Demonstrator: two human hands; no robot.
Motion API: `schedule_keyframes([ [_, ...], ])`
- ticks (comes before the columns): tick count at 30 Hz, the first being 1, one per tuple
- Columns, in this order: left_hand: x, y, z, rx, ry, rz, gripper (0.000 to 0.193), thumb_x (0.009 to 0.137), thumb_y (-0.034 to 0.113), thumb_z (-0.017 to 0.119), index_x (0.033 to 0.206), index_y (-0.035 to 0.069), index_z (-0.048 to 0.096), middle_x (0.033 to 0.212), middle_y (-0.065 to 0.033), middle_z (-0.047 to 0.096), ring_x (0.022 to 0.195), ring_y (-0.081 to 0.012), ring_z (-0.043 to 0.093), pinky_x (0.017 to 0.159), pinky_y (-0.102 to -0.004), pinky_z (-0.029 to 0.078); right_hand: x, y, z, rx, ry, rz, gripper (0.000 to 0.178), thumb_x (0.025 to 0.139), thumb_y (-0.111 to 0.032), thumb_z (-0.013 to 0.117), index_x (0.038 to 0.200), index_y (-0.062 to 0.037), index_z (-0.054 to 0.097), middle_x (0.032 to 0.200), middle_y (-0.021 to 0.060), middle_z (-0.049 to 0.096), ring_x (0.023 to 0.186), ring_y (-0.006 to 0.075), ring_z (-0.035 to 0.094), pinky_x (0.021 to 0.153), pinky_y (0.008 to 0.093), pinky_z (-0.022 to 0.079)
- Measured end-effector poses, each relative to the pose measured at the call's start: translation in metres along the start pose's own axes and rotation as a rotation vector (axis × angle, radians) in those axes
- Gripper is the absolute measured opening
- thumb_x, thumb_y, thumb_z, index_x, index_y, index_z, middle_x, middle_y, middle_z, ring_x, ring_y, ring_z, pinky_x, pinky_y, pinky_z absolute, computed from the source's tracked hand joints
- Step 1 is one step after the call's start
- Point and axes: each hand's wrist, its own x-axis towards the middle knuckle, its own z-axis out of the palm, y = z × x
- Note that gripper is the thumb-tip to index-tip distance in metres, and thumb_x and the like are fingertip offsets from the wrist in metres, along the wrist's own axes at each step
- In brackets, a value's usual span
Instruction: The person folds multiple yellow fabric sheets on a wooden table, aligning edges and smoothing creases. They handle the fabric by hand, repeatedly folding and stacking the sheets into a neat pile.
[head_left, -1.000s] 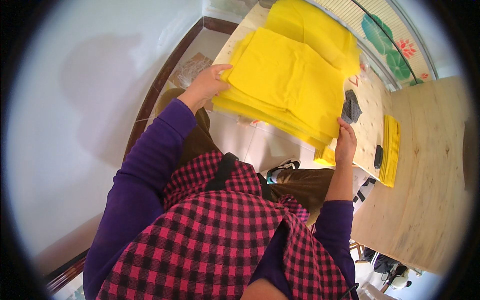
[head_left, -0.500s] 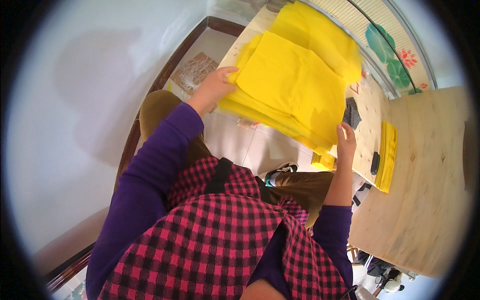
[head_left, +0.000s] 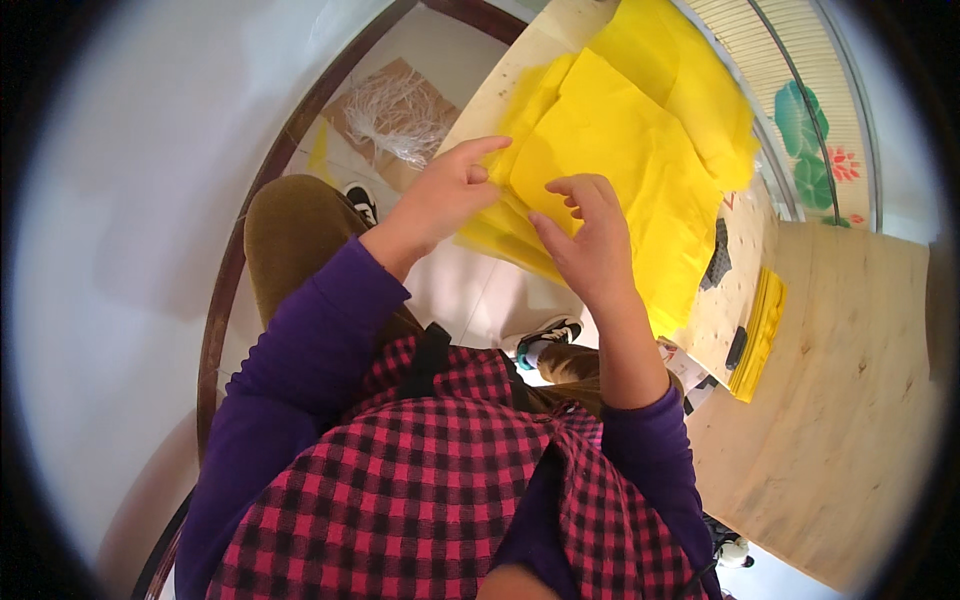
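Yellow fabric sheets (head_left: 610, 140) lie layered and slightly rumpled on a light wooden table (head_left: 490, 105), draping over its near edge. My left hand (head_left: 445, 200) is at the left edge of the fabric, index finger stretched out and the others partly curled. Whether it touches the cloth I cannot tell. Over the near part of the sheets is my right hand (head_left: 592, 235), thumb and fingers apart, with nothing in it.
A dark grey patterned piece (head_left: 717, 255) lies right of the fabric. Farther right are a folded yellow stack (head_left: 760, 335) and a black object (head_left: 736, 348). White strands (head_left: 395, 115) sit on brown cardboard on the floor. A plywood panel (head_left: 830, 400) stands at right.
My right hand has let go of the fabric's right edge and moved left over it. My left hand's index finger has straightened. The near edge of the cloth now hangs lower.
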Motion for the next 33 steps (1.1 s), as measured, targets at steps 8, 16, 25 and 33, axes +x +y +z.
schedule_keyframes([
  [8, 0.000, -0.002, 0.001, -0.119, -0.013, 0.031, 0.059, 0.080, -0.003, 0.052, 0.138, 0.008, 0.045, 0.070, 0.0084, 0.038, 0.063, -0.0027, 0.038, 0.057, -0.0190, 0.032, 0.017, -0.006, 0.023, -0.052, -0.069, 0.084, 0.024, 0.075, -0.016, 0.073, 0.093, -0.0051, 0.061, 0.091, 0.0120, 0.061, 0.077, 0.0295, 0.062, 0.067, 0.0370, 0.050],
  [16, -0.003, 0.000, 0.001, -0.121, -0.022, 0.024, 0.057, 0.083, -0.001, 0.052, 0.138, 0.007, 0.044, 0.067, 0.0090, 0.035, 0.060, -0.0026, 0.034, 0.054, -0.0200, 0.028, 0.018, 0.013, 0.018, 0.305, 0.055, 0.355, 0.013, 0.086, -0.010, 0.067, 0.092, 0.0005, 0.061, 0.077, 0.0013, 0.059, 0.066, 0.0088, 0.053, 0.058, 0.0239, 0.044],
  [25, -0.002, -0.001, 0.001, -0.126, -0.014, 0.043, 0.057, 0.084, 0.001, 0.053, 0.139, 0.007, 0.044, 0.065, 0.0087, 0.036, 0.058, -0.0030, 0.034, 0.054, -0.0206, 0.028, 0.013, 0.019, 0.008, 0.529, 0.181, 0.371, 0.014, 0.087, -0.010, 0.067, 0.093, 0.0012, 0.061, 0.078, -0.0024, 0.056, 0.065, 0.0040, 0.047, 0.057, 0.0197, 0.040],
  [33, -0.001, -0.005, 0.002, -0.091, -0.029, 0.078, 0.057, 0.084, -0.002, 0.052, 0.139, 0.011, 0.046, 0.066, 0.0090, 0.040, 0.058, -0.0019, 0.035, 0.055, -0.0194, 0.030, 0.006, 0.014, 0.004, 0.483, 0.301, 0.286, 0.013, 0.088, -0.008, 0.065, 0.095, 0.0011, 0.059, 0.079, -0.0023, 0.056, 0.066, 0.0037, 0.048, 0.059, 0.0189, 0.040],
])
